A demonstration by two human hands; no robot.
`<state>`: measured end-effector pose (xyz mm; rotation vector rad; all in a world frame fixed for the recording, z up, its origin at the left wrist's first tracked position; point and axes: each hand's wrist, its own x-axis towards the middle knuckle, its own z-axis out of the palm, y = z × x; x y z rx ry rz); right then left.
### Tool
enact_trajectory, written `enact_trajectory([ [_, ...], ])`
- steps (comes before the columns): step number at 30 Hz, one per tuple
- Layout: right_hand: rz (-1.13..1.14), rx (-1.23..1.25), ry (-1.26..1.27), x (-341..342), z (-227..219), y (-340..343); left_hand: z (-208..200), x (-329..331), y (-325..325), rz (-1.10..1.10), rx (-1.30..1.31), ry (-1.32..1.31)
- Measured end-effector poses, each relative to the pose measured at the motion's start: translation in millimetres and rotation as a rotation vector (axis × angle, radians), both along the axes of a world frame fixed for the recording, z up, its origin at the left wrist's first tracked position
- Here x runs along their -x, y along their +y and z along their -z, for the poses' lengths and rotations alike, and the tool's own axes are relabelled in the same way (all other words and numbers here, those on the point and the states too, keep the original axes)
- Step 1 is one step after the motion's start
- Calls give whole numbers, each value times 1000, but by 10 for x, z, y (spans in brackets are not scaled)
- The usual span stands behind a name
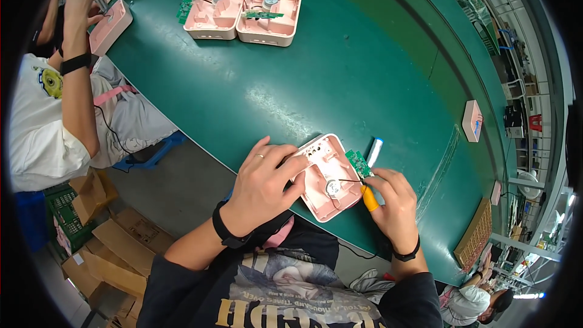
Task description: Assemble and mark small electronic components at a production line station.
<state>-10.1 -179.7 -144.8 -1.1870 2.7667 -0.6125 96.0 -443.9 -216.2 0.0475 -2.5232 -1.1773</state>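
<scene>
A pale pink plastic housing (pixel 314 197) lies tilted on the green table in front of me. Inside it sits a round metal part (pixel 333 188) with thin wires. My left hand (pixel 267 176) grips the housing's left edge between thumb and fingers. At its right edge, my right hand (pixel 393 197) is closed around a yellow-handled tool (pixel 369 198); its working end cannot be made out. The right fingertips are beside a small green circuit board (pixel 358 162) at the housing's rim. Behind the board lies a blue-and-white cylindrical cell (pixel 376 152).
Two pink housings (pixel 267 37) with boards and cells stand at the far side of the green table (pixel 364 79). A co-worker (pixel 79 97) handles another housing (pixel 112 27) at left. A small pink part (pixel 472 121) and a brown slotted tray (pixel 473 234) lie to the right.
</scene>
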Motion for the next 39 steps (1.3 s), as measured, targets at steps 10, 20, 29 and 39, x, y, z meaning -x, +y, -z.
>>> enact_trajectory([
  [10,-308,93,-74,411,-232,-352,-81,59,-21,51,180,5],
  [20,-583,-84,-43,672,-34,-966,-2,30,-25,26,155,28],
  [29,-637,-201,-90,667,16,-1113,52,47,-15,-24,63,85],
  [39,-623,-240,-65,610,-10,-1141,73,21,-16,-50,13,94],
])
